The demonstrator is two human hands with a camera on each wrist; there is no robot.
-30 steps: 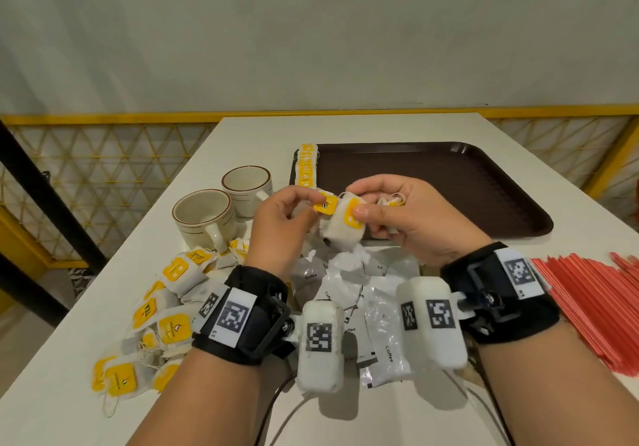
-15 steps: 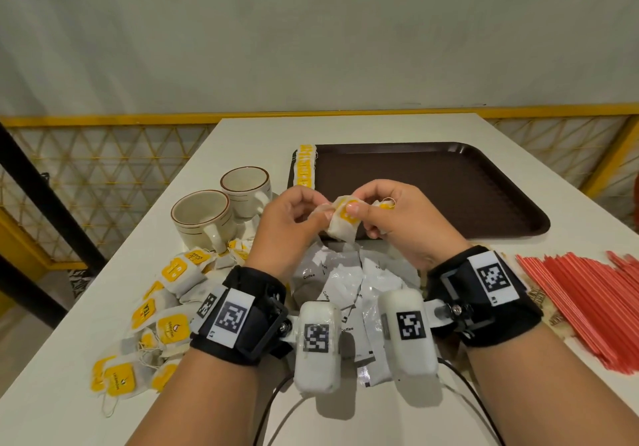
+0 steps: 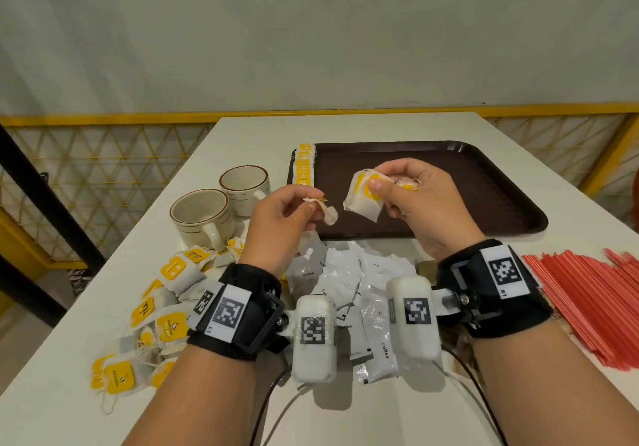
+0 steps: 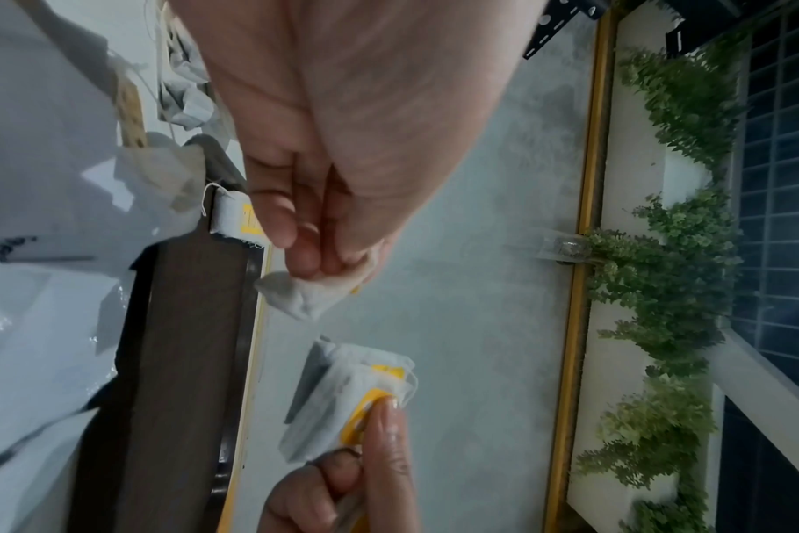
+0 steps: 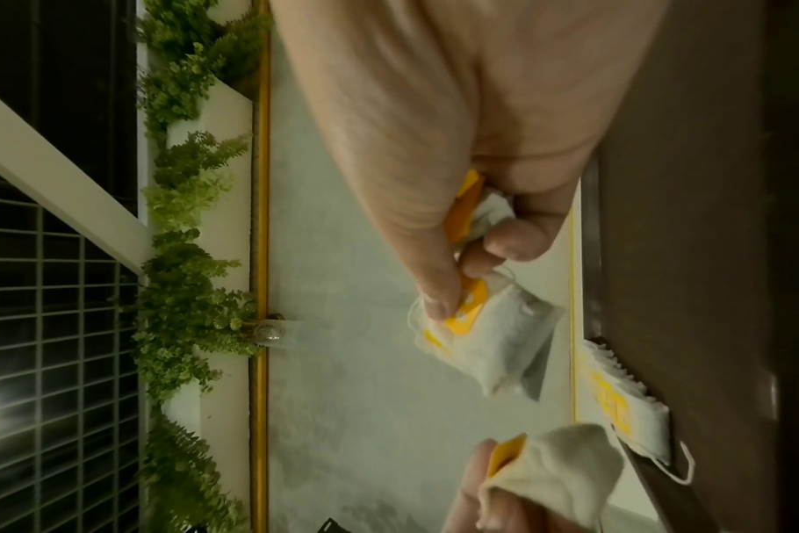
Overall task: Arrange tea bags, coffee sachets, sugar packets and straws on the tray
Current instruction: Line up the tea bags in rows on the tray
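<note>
My left hand (image 3: 311, 202) pinches a single tea bag (image 3: 328, 214) by its yellow tag; the bag hangs crumpled below the fingers (image 4: 297, 252). My right hand (image 3: 377, 186) grips a small stack of tea bags (image 3: 363, 198), thumb (image 5: 438, 299) pressed on a yellow tag. Both hands hover over the near left part of the brown tray (image 3: 484, 183), a short gap between them. A row of tea bags (image 3: 304, 165) stands along the tray's left edge. In the right wrist view the stack (image 5: 498, 342) sits above the left hand's tea bag (image 5: 557, 465).
Two ceramic cups (image 3: 204, 214) stand left of the tray. Loose tea bags (image 3: 166, 304) lie scattered at the near left. White coffee sachets (image 3: 345, 283) are heaped between my wrists. Red straws (image 3: 587, 293) lie at the right. A yellow railing (image 3: 103, 119) borders the table's far side.
The hands were joined on the tea bags; now they have parted. The left hand has drawn one tea bag off to the left, and the right hand keeps the stack.
</note>
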